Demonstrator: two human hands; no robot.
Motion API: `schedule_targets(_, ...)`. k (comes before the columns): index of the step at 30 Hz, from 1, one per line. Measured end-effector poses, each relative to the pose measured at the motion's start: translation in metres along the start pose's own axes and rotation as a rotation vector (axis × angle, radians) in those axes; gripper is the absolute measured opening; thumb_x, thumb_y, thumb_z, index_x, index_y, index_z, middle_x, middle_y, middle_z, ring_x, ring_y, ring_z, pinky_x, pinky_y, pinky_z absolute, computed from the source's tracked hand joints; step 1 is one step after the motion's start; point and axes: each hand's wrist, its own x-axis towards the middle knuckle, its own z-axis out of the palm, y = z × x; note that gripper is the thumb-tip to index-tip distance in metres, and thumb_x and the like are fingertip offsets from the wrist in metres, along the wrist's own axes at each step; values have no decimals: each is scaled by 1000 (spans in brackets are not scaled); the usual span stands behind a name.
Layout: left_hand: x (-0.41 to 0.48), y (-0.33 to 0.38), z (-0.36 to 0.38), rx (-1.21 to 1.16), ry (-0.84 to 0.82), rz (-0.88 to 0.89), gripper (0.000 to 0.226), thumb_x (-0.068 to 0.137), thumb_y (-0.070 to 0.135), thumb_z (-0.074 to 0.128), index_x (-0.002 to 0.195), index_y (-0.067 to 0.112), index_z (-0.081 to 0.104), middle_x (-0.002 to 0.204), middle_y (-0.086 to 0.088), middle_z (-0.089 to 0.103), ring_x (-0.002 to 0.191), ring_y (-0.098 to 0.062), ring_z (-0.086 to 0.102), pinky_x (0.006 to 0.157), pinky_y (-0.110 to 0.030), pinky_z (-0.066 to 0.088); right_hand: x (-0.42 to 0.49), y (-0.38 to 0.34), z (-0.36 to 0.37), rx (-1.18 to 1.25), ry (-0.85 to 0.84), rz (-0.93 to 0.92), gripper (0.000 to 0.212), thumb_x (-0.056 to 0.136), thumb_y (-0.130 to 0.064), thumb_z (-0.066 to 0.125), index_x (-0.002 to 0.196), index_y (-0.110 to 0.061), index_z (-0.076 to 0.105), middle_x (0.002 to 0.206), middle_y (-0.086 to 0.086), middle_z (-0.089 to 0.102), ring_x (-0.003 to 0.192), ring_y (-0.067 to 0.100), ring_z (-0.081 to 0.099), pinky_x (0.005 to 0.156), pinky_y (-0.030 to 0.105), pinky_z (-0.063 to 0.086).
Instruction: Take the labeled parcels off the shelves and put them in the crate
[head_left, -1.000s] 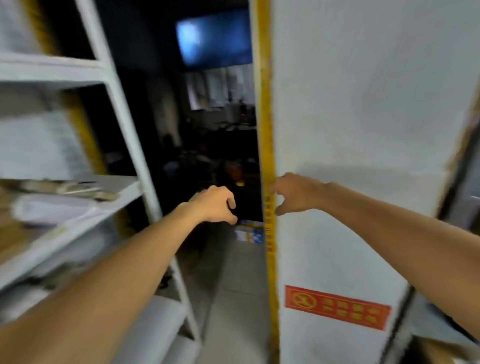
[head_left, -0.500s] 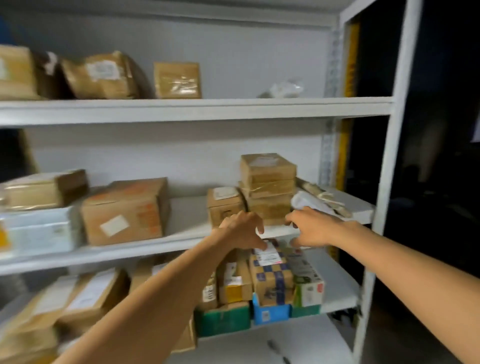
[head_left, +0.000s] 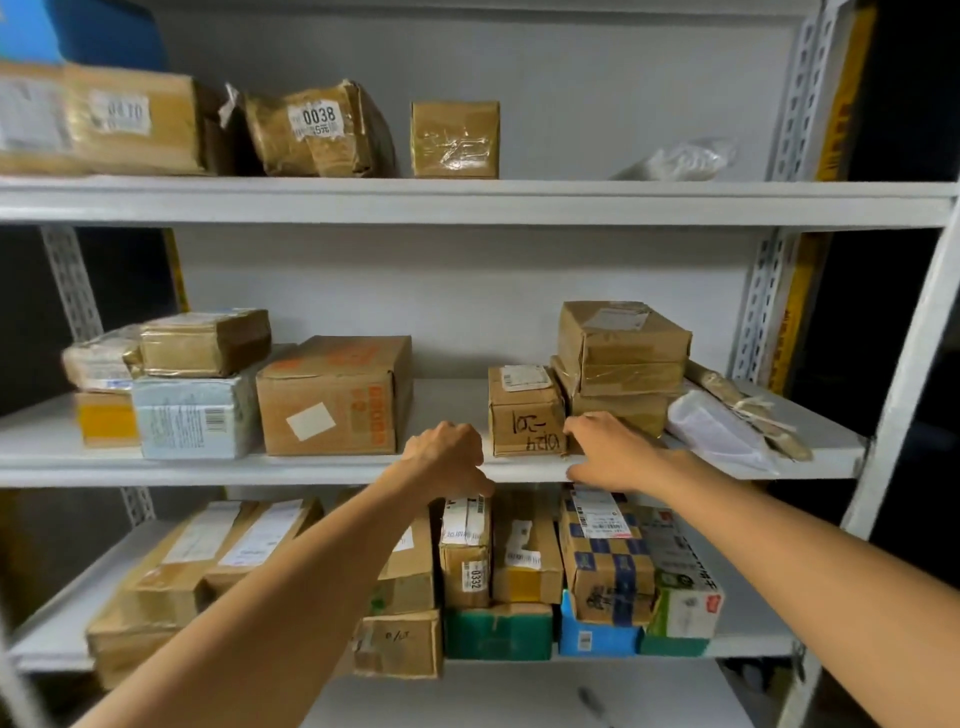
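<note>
A white metal shelf rack (head_left: 467, 470) holds many brown parcels on three levels. On the middle shelf stands a small brown parcel (head_left: 524, 415) with a white label on top and handwriting on its front. My right hand (head_left: 610, 453) is at the shelf's front edge, fingers stretched out to the parcel's lower right corner, thumb spread below the edge. My left hand (head_left: 448, 457) hovers just left of that parcel with its fingers curled and nothing in it. No crate is in view.
A larger carton (head_left: 332, 397) sits left of my left hand; a stack of three boxes (head_left: 621, 366) and a white bag (head_left: 717, 434) lie right of the small parcel. The top shelf carries a parcel marked 0038 (head_left: 317, 130). The lower shelf is packed with upright parcels (head_left: 605, 561).
The view swung from a dark aisle beside a white panel to this rack. Both hands have come up to the middle shelf's front edge, either side of the small parcel.
</note>
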Motion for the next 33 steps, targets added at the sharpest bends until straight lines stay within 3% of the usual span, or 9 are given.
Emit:
schedule_targets(5, 43, -11, 6, -26, 35, 31, 52, 75, 44, 77, 120, 23, 61, 111, 1, 65, 92, -18, 62, 72, -28, 49, 31, -2, 17, 33, 71, 109, 40, 83, -23, 69, 117, -12, 51, 117, 6, 53, 100, 22, 55, 74, 28, 44)
schedule_targets(8, 71, -16, 6, -77, 58, 26, 64, 74, 43, 78, 127, 19, 52, 115, -3, 64, 98, -22, 63, 79, -33, 53, 45, -10, 28, 55, 89, 214, 73, 86, -21, 66, 145, -2, 27, 143, 14, 37, 128, 30, 42, 100, 37, 42)
schedule_targets(13, 108, -19, 3, -319, -28, 86, 67, 77, 23, 76, 135, 13, 43, 122, -6, 57, 94, -18, 52, 68, -21, 42, 59, -19, 36, 203, 173, 328, 87, 88, -21, 67, 151, -1, 10, 147, 17, 25, 132, 33, 37, 107, 37, 37)
schedule_targets(17, 117, -13, 5, -730, -62, 135, 45, 89, 14, 61, 134, 14, 52, 131, -10, 57, 107, -20, 57, 78, -22, 49, 67, -28, 37, 274, 181, 376, 93, 89, -20, 65, 151, 1, 0, 148, 17, 18, 131, 36, 37, 105, 35, 38)
schedule_targets(22, 119, -9, 16, -1002, -38, -133, 45, 92, 36, 61, 127, 9, 56, 122, -12, 63, 105, -27, 62, 78, -37, 56, 72, -40, 42, 433, 173, 440, 92, 84, -15, 66, 152, -6, 5, 152, 14, 2, 137, 34, 31, 106, 33, 37)
schedule_targets(25, 114, -10, 16, -1104, -24, -182, 38, 92, 20, 64, 126, 5, 54, 120, -14, 63, 105, -29, 63, 85, -42, 56, 72, -38, 39, 568, 248, 466, 76, 83, -20, 67, 145, -10, 25, 148, 13, 18, 132, 32, 36, 104, 37, 42)
schedule_targets(28, 106, -16, 9, -1128, -51, -205, 45, 89, 10, 66, 130, 2, 50, 117, -17, 64, 103, -32, 65, 88, -48, 55, 70, -39, 39, 670, 344, 472, 55, 87, -34, 66, 128, -11, 37, 129, 12, 42, 116, 28, 48, 87, 32, 46)
schedule_targets(31, 95, -25, 5, -1141, -85, -205, 65, 83, -3, 68, 141, 2, 39, 121, -20, 62, 105, -35, 63, 88, -51, 54, 69, -41, 45, 733, 405, 500, 42, 89, -41, 64, 109, -12, 42, 120, 14, 52, 100, 24, 54, 68, 27, 44)
schedule_targets(33, 86, -29, 8, -1139, -117, -210, 83, 79, -10, 68, 149, 3, 24, 132, -20, 55, 115, -38, 58, 91, -52, 52, 69, -43, 50, 819, 396, 550, 42, 86, -30, 70, 109, -11, 41, 121, 13, 55, 103, 25, 58, 67, 25, 43)
